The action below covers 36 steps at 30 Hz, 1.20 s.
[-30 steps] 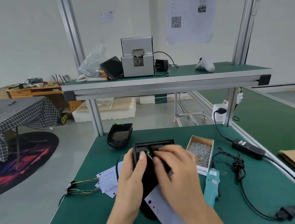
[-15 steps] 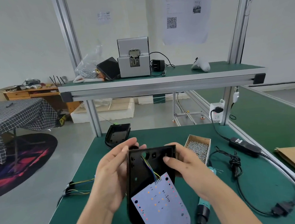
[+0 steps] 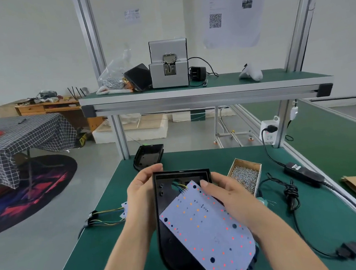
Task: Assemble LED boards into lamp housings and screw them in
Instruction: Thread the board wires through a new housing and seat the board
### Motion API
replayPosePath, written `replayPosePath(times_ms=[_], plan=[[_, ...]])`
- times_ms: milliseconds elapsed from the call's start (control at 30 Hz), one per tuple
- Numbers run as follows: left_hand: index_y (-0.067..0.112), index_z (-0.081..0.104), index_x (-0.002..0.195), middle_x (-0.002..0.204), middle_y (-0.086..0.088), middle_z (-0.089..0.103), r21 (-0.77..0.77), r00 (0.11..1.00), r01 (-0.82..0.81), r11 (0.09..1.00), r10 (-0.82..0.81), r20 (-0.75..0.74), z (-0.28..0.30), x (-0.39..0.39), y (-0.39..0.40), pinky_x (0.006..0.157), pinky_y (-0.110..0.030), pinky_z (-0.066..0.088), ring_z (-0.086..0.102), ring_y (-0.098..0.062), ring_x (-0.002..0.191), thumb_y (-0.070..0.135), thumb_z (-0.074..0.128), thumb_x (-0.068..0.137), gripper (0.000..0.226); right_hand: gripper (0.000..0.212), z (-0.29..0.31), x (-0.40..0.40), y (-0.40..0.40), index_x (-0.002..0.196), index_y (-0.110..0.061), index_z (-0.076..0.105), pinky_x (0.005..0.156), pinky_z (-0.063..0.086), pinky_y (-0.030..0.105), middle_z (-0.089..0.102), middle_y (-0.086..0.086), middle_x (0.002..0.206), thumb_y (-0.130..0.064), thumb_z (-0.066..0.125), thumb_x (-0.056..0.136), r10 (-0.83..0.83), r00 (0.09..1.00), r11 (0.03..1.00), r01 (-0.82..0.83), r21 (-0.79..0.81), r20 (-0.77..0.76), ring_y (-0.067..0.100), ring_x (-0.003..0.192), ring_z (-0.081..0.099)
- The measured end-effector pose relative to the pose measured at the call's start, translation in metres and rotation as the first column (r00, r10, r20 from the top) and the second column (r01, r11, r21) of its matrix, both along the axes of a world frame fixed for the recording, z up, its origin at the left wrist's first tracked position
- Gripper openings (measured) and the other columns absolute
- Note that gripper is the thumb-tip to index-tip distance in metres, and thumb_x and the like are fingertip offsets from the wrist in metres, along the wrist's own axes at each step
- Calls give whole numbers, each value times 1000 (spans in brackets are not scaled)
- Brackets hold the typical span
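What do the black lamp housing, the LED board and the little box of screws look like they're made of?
Lamp housing: likely molded black plastic, with a soft sheen and rounded rim. LED board: thin, stiff, matte white sheet dotted with LEDs, possibly aluminium-backed; can't tell. Box: brown cardboard with raw edges; the screws inside glint like metal.

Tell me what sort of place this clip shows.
Likely a small electronics assembly workshop: a green-matted workbench with aluminium framing, an open box of screws, and a screw feeder on the shelf.
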State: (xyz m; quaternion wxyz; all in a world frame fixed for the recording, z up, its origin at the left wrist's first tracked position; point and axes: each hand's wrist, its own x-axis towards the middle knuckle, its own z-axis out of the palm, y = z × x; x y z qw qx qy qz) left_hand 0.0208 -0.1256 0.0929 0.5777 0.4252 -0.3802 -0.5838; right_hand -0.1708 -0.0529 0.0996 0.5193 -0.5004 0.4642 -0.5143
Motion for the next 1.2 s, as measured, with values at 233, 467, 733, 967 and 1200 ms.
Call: replayPosePath(times_ms=[233, 467, 733, 967, 1200], plan=[[5, 59, 138, 136, -17, 67, -24, 946, 287, 958, -287, -149, -14, 6, 28, 111, -44, 47, 61, -34, 129, 61, 47, 92, 74, 29, -7, -3, 2, 105, 1, 71, 65, 50, 25, 74, 12, 89, -27, 62, 102, -192, 979, 977, 185, 102, 66, 22, 79, 66], [-12, 67, 112, 87, -7, 67, 77, 921, 371, 925, -377, 93, -37, 8, 57, 41, -10, 45, 68, -26, 93, 10, 44, 109, 32, 33, -6, 10, 4, 78, -10, 73, 55, 48, 18, 71, 0, 71, -29, 62, 102, -267, 958, 964, 265, 33, 104, 14, 63, 63], [23, 79, 118, 122, -6, 76, 10, 787, 588, 808, -570, -236, -25, 2, 45, 79, -35, 61, 74, -24, 109, 70, 89, 57, 78, 48, 0, 18, -6, 61, -37, 63, 55, 35, 15, 50, -21, 53, -24, 54, 107, -522, 838, 833, 460, -308, -160, -1, 52, 43], [18, 80, 112, 119, -9, 76, 38, 850, 486, 873, -462, -253, -32, -1, 39, 77, -35, 60, 75, -25, 98, 59, 91, 52, 74, 38, -6, 17, -4, 138, -26, 62, 105, 31, 32, 52, -7, 122, -39, 56, 102, -800, 381, 548, 151, -822, -463, 15, 120, 46], [16, 79, 115, 118, -12, 76, 83, 836, 536, 840, -515, -191, -26, 1, 39, 74, -33, 60, 76, -25, 97, 64, 90, 51, 80, 34, -6, 15, -8, 106, -33, 63, 118, 20, 57, 50, -10, 98, -63, 49, 96, -637, 193, 740, -118, -662, -746, 21, 108, 51]])
